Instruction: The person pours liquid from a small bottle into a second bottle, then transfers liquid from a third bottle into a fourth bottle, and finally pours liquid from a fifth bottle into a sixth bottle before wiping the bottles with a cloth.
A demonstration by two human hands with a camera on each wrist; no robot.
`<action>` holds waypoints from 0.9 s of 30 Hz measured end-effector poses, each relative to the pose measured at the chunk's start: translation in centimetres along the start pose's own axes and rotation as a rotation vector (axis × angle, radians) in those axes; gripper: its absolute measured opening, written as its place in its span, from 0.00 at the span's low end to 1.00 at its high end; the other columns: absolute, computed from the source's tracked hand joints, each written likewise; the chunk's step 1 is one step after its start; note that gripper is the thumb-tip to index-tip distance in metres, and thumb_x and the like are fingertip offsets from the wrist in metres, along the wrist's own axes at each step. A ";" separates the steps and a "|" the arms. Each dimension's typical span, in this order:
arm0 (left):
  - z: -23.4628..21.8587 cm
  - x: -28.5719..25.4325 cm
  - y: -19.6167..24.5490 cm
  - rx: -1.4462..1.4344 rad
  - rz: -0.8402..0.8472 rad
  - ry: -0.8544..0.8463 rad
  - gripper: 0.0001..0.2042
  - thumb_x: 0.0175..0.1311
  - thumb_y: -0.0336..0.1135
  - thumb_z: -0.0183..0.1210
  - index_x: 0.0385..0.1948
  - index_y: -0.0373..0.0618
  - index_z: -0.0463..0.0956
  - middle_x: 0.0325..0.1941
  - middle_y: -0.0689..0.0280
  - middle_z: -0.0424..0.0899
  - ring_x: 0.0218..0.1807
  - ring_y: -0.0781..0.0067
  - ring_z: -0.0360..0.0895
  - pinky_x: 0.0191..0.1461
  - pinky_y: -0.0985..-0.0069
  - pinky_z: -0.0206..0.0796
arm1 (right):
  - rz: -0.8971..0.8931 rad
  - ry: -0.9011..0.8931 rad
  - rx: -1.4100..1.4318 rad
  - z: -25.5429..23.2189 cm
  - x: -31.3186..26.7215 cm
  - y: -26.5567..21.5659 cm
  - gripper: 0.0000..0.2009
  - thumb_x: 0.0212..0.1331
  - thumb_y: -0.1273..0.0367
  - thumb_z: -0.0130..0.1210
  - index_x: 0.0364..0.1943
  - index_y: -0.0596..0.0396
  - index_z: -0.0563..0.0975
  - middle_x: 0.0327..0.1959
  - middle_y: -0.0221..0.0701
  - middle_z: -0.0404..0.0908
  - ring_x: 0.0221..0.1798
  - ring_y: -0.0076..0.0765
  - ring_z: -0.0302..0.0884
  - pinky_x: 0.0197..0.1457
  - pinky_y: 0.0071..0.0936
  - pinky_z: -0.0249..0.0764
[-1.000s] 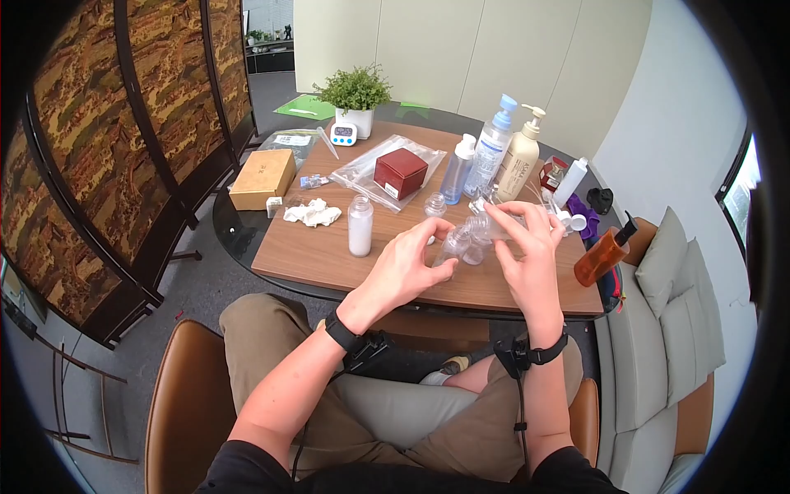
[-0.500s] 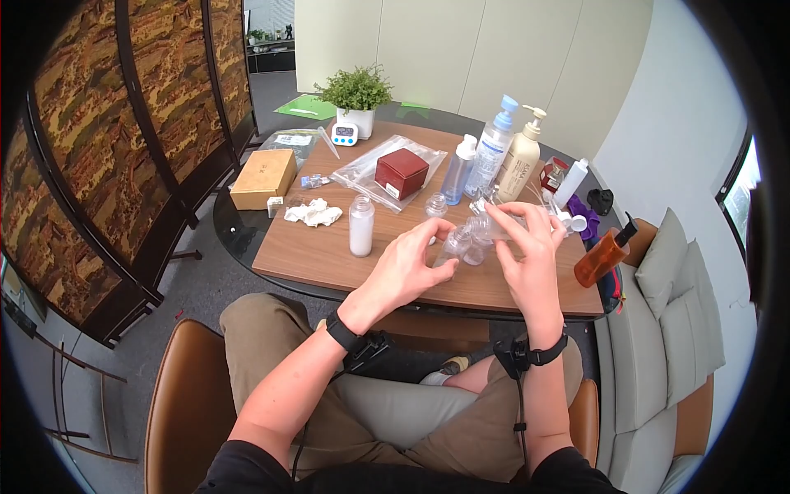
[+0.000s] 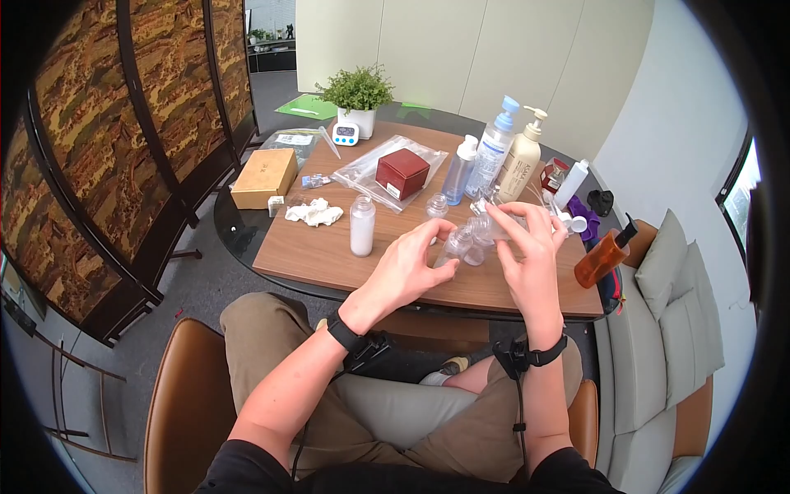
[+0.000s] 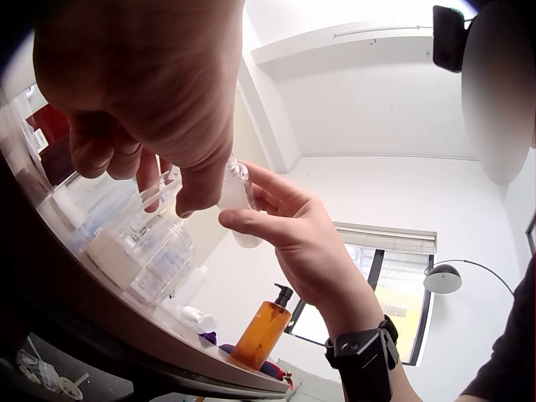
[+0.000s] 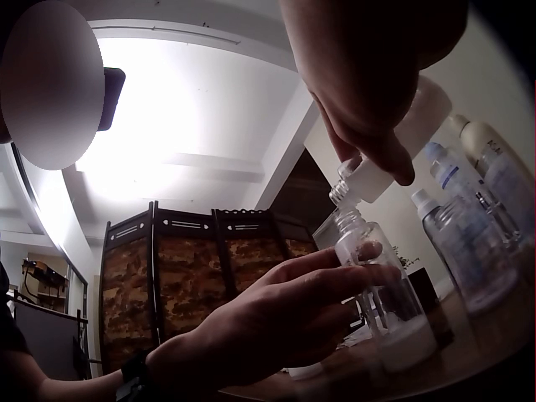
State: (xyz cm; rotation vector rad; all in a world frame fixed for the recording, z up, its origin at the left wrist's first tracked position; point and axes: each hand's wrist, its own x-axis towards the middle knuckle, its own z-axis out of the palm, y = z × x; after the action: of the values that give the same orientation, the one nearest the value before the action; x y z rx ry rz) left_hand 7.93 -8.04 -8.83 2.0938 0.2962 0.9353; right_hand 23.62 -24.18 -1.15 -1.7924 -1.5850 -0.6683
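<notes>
My left hand [image 3: 403, 267] holds a clear bottle [image 3: 453, 245] tilted over the table, thumb and fingers on its sides. Above it my right hand [image 3: 531, 243] grips a translucent bottle [image 5: 423, 117] tipped on its side. The two open threaded necks meet in the right wrist view, the tipped bottle's neck [image 5: 339, 194] right over the mouth [image 5: 348, 221] of the lower one. Whitish liquid clouds the tipped bottle. Left of my left hand stands an uncapped bottle [image 3: 361, 230] filled with white; a smaller clear bottle [image 3: 436, 207] stands behind my fingers.
Pump bottles [image 3: 517, 165] line the back right of the wooden table [image 3: 313, 255]. An amber pump bottle [image 3: 601, 262] stands at the right edge. A red box [image 3: 401, 173] rests on a plastic bag, near crumpled tissue [image 3: 314, 212], a cardboard box [image 3: 263, 179] and a timer [image 3: 346, 134].
</notes>
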 end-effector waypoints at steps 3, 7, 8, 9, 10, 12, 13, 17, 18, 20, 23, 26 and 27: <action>0.0 0.0 0.0 -0.001 0.002 -0.001 0.28 0.64 0.39 0.76 0.65 0.43 0.77 0.54 0.60 0.89 0.28 0.70 0.71 0.39 0.66 0.74 | -0.001 0.003 -0.005 0.1 0.0 0.0 0.28 0.57 0.80 0.66 0.64 0.44 0.89 0.59 0.31 0.85 0.68 0.42 0.78 0.82 0.49 0.53; -0.1 0.0 0.2 -0.008 -0.007 -0.005 0.28 0.65 0.39 0.76 0.65 0.43 0.77 0.54 0.60 0.89 0.28 0.70 0.71 0.38 0.66 0.74 | -0.006 0.008 -0.015 0.0 0.0 -0.2 0.29 0.57 0.80 0.66 0.65 0.44 0.89 0.59 0.32 0.84 0.68 0.42 0.78 0.82 0.51 0.53; -0.1 0.0 0.2 -0.008 -0.007 -0.005 0.28 0.65 0.39 0.76 0.65 0.43 0.77 0.54 0.60 0.89 0.28 0.70 0.71 0.38 0.66 0.74 | -0.007 0.008 -0.015 0.0 0.0 -0.2 0.29 0.57 0.80 0.66 0.65 0.44 0.89 0.59 0.32 0.84 0.68 0.42 0.78 0.82 0.51 0.53; -0.1 0.0 0.2 -0.005 -0.007 -0.007 0.28 0.65 0.39 0.76 0.65 0.43 0.77 0.55 0.60 0.90 0.28 0.70 0.71 0.38 0.66 0.74 | -0.010 0.009 -0.021 -0.1 0.0 -0.3 0.29 0.57 0.81 0.65 0.65 0.44 0.89 0.59 0.32 0.84 0.68 0.42 0.79 0.82 0.51 0.53; -0.1 0.0 0.2 -0.002 -0.007 -0.009 0.28 0.65 0.39 0.76 0.65 0.43 0.77 0.55 0.60 0.90 0.28 0.69 0.71 0.39 0.65 0.74 | -0.013 0.011 -0.027 -0.1 0.0 -0.3 0.29 0.57 0.81 0.65 0.65 0.44 0.89 0.59 0.32 0.84 0.68 0.42 0.79 0.82 0.52 0.53; -0.1 0.0 0.1 -0.002 -0.006 -0.008 0.28 0.65 0.39 0.76 0.65 0.43 0.77 0.55 0.60 0.90 0.29 0.69 0.72 0.39 0.65 0.74 | -0.018 0.014 -0.034 0.0 0.0 -0.3 0.29 0.57 0.81 0.65 0.65 0.44 0.89 0.59 0.32 0.84 0.68 0.42 0.79 0.82 0.52 0.53; -0.1 0.0 0.1 -0.002 -0.004 -0.006 0.28 0.65 0.39 0.76 0.65 0.43 0.77 0.55 0.60 0.90 0.29 0.69 0.72 0.40 0.65 0.75 | -0.023 0.018 -0.041 0.0 0.0 -0.2 0.29 0.57 0.81 0.65 0.65 0.44 0.89 0.59 0.32 0.85 0.68 0.42 0.79 0.82 0.52 0.54; -0.2 0.0 0.3 -0.012 -0.011 -0.011 0.28 0.65 0.40 0.76 0.64 0.43 0.77 0.55 0.60 0.90 0.30 0.68 0.73 0.40 0.65 0.75 | -0.023 0.018 -0.043 0.0 0.0 -0.3 0.29 0.58 0.81 0.65 0.65 0.44 0.89 0.59 0.31 0.85 0.68 0.42 0.79 0.81 0.52 0.54; -0.2 0.0 0.3 -0.007 -0.010 -0.011 0.28 0.65 0.40 0.76 0.64 0.43 0.77 0.55 0.60 0.90 0.30 0.68 0.73 0.40 0.65 0.75 | -0.023 0.018 -0.044 0.0 0.0 -0.3 0.28 0.58 0.81 0.65 0.65 0.44 0.89 0.59 0.31 0.85 0.68 0.42 0.79 0.81 0.53 0.54; -0.2 0.0 0.4 -0.003 -0.009 -0.010 0.28 0.65 0.40 0.76 0.64 0.43 0.77 0.55 0.60 0.90 0.30 0.68 0.73 0.41 0.65 0.75 | -0.024 0.018 -0.045 0.0 0.0 -0.3 0.28 0.58 0.81 0.65 0.64 0.44 0.89 0.59 0.31 0.85 0.68 0.42 0.79 0.82 0.53 0.54; -0.1 0.0 0.3 -0.007 -0.009 -0.011 0.28 0.65 0.40 0.76 0.64 0.43 0.77 0.55 0.60 0.90 0.30 0.68 0.73 0.41 0.65 0.75 | -0.027 0.019 -0.052 0.0 0.0 -0.4 0.28 0.58 0.81 0.65 0.64 0.44 0.89 0.59 0.31 0.85 0.68 0.42 0.79 0.82 0.53 0.54; -0.1 -0.1 0.3 -0.003 -0.001 -0.003 0.28 0.65 0.40 0.76 0.64 0.43 0.77 0.55 0.60 0.90 0.30 0.68 0.73 0.41 0.65 0.75 | -0.027 0.021 -0.053 0.0 0.0 -0.4 0.28 0.58 0.81 0.65 0.64 0.44 0.89 0.59 0.31 0.84 0.68 0.41 0.79 0.82 0.53 0.53; -0.1 -0.1 0.3 -0.004 -0.005 -0.004 0.28 0.65 0.40 0.76 0.64 0.43 0.77 0.55 0.60 0.89 0.30 0.68 0.73 0.41 0.65 0.75 | -0.029 0.022 -0.057 0.0 0.0 -0.4 0.28 0.58 0.81 0.65 0.64 0.44 0.89 0.59 0.31 0.84 0.68 0.41 0.79 0.82 0.53 0.53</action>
State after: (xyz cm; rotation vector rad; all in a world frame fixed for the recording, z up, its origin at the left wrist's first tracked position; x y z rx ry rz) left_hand 7.75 -8.21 -8.57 2.0901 0.2973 0.9280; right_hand 23.20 -24.16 -1.07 -1.7997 -1.5951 -0.7512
